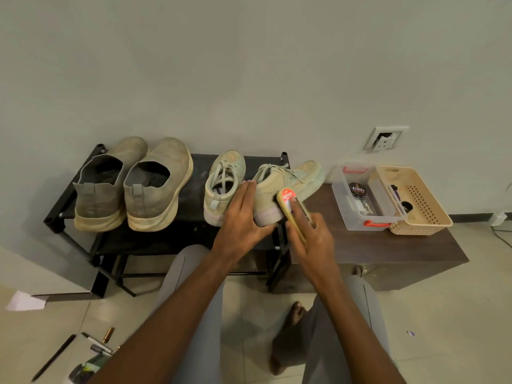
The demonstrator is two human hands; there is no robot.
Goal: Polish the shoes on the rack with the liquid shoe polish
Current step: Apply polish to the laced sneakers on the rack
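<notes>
A black shoe rack (194, 173) holds a pair of grey-tan slip-on shoes (133, 187) at left and a pair of pale green laced sneakers at right. The left sneaker (224, 184) stands upright. The right sneaker (288, 184) lies tilted with its toe over the rack's right end. My left hand (242, 217) holds this sneaker at the heel, fingers straight along its side. My right hand (313, 239) grips a yellow shoe brush (291, 206) with a red label, pressed against the sneaker's rear side.
A dark wooden bench (388, 248) stands right of the rack. It carries a clear plastic box (363, 200) with a polish tin inside and a beige basket (415, 200). Pens (97, 342) and paper lie on the floor at lower left. My legs and foot are below.
</notes>
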